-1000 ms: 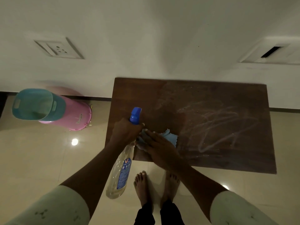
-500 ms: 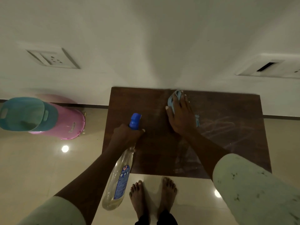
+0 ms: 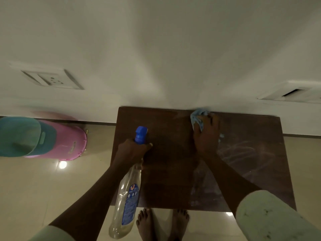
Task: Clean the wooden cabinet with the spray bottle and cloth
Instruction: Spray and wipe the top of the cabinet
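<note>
The dark wooden cabinet (image 3: pixel 166 180) stands against the white wall, its top smeared with pale wet streaks on the right half. My left hand (image 3: pixel 132 152) grips the neck of a clear spray bottle (image 3: pixel 127 202) with a blue nozzle and blue label, held over the cabinet's left edge. My right hand (image 3: pixel 206 134) presses a light blue cloth (image 3: pixel 197 119) flat on the cabinet top at its far edge, next to the wall. Most of the cloth is hidden under that hand.
A pink bin with a teal lid (image 3: pixel 43 138) stands on the beige tiled floor to the left of the cabinet. Wall sockets (image 3: pixel 52 79) sit on the left wall, another plate (image 3: pixel 293 93) on the right. My bare feet (image 3: pixel 161 223) stand at the cabinet's front edge.
My right hand has slid the cloth from the near left part of the cabinet top away to the far edge by the wall. My left hand keeps the bottle in about the same place.
</note>
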Tool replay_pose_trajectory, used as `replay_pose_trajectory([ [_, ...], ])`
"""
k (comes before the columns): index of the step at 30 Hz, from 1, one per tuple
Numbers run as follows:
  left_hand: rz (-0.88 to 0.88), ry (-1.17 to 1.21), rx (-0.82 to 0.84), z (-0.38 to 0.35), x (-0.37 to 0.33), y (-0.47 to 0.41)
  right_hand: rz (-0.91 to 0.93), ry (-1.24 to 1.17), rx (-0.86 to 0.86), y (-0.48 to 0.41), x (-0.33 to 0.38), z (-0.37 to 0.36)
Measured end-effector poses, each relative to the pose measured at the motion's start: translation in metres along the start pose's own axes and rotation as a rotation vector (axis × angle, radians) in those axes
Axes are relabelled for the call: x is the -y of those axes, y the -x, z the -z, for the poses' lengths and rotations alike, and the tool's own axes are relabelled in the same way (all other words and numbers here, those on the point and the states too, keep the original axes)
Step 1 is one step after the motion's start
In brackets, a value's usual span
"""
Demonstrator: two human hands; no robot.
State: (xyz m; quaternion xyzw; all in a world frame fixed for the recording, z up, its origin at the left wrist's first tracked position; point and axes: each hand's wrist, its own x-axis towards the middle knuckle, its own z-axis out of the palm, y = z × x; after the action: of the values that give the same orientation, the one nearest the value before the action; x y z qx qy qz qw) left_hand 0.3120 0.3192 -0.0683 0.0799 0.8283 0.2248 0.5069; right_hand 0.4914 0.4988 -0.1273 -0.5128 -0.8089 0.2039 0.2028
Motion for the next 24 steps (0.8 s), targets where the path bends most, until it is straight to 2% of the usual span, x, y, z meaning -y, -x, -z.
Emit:
replay_pose_trajectory([
  [4, 0.011, 0.016, 0.034, 0.002, -0.005, -0.005, -0.101, -0.073, -0.020, -0.011, 0.042, -0.023],
  [6, 0.019, 0.013, 0.032, 0.003, -0.008, -0.008, 0.038, -0.059, 0.004, -0.002, 0.062, -0.034],
  [9, 0.031, 0.015, 0.047, -0.001, -0.015, -0.008, 0.365, 0.001, 0.176, 0.006, 0.070, -0.045],
  [10, 0.032, 0.014, 0.052, -0.002, -0.017, -0.008, 0.392, 0.008, 0.206, 0.002, 0.067, -0.044],
  [12, 0.026, 0.023, 0.054, -0.001, -0.019, -0.006, 0.343, 0.009, 0.175, -0.003, 0.052, -0.040],
  [16, -0.024, 0.075, 0.050, 0.007, -0.020, -0.004, -0.012, -0.047, -0.131, 0.003, 0.024, -0.030],
  [18, -0.055, 0.090, 0.047, 0.014, -0.019, -0.004, -0.118, -0.104, -0.174, 0.005, 0.047, -0.041],
  [20, -0.074, 0.089, 0.028, 0.019, -0.017, -0.002, -0.032, -0.104, -0.016, 0.009, 0.074, -0.052],
  [23, -0.079, 0.126, 0.038, 0.026, -0.012, 0.003, 0.299, -0.051, 0.306, 0.038, 0.103, -0.053],
  [24, -0.077, 0.141, 0.050, 0.027, -0.009, 0.005, 0.344, -0.040, 0.384, 0.057, 0.103, -0.058],
])
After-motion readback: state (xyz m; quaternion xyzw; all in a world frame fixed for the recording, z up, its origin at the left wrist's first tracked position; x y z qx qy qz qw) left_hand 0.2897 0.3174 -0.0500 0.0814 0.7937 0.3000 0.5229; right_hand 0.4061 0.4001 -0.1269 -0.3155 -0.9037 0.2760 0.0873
